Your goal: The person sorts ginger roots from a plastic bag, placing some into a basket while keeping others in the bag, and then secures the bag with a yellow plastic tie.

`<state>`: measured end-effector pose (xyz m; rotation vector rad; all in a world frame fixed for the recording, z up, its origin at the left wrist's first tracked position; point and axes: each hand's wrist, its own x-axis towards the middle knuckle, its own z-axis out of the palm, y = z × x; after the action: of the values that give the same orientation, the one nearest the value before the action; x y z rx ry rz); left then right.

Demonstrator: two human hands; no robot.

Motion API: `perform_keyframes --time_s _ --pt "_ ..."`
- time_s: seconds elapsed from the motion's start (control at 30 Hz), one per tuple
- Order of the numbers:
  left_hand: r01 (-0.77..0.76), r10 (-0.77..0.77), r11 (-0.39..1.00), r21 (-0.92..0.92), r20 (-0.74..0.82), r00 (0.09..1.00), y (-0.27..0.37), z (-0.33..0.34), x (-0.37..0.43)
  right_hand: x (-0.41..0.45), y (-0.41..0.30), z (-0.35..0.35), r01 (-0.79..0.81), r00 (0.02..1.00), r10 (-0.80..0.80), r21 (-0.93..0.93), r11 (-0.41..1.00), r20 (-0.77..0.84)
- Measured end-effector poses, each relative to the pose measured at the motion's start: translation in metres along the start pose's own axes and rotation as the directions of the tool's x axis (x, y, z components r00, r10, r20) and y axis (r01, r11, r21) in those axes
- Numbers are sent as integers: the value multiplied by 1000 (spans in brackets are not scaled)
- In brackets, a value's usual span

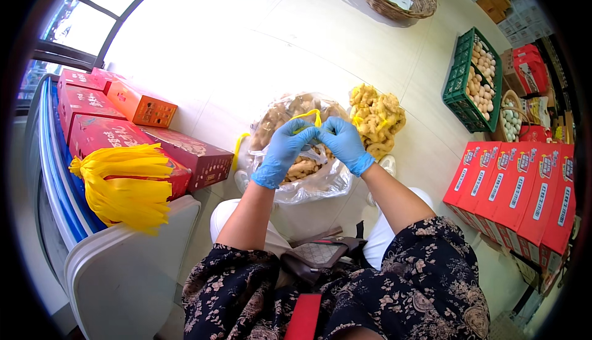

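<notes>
Both hands wear blue disposable gloves and meet over a clear plastic bag (319, 192) of ginger roots (303, 168) on the floor. Between their fingertips, my left hand (290, 148) and my right hand (343, 143) pinch a yellow strip (307, 114), perhaps a mesh bag, looped above the thumbs. What the fingers do with it is partly hidden. Just beyond my right hand lies a pile of ginger (380, 115) in yellow mesh bags. Another yellow strip (239, 149) lies left of the plastic bag.
Yellow strips (127, 183) hang in a bundle over red gift boxes (108, 132) on a freezer (134, 266) at left. A green crate (458, 81) of eggs, a basket of eggs (511, 122) and red cartons (508, 196) line the right. Farther off sits a wicker basket (393, 9).
</notes>
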<state>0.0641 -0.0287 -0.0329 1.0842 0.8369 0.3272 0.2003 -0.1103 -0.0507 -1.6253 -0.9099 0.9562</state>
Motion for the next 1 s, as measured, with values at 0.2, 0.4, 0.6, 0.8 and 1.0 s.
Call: perform_keyframes --time_s 0.2,0.4,0.6,0.8,1.0 --pt "-6 1 999 -53 -99 995 -8 -2 6 1 7 4 33 999 -33 26 999 15" --pt "-26 74 982 185 -260 963 -9 -7 9 8 10 1 124 981 -119 22 992 -152" --pt "21 18 986 164 -236 972 -4 -8 4 8 -10 -9 -15 977 147 634 774 -157" --pt "9 -44 986 -167 -211 977 10 -19 3 15 -6 -23 -88 981 176 620 780 -83" --pt "-110 -19 776 -621 -197 980 -4 -33 18 6 2 -18 -23 992 6 136 991 125"
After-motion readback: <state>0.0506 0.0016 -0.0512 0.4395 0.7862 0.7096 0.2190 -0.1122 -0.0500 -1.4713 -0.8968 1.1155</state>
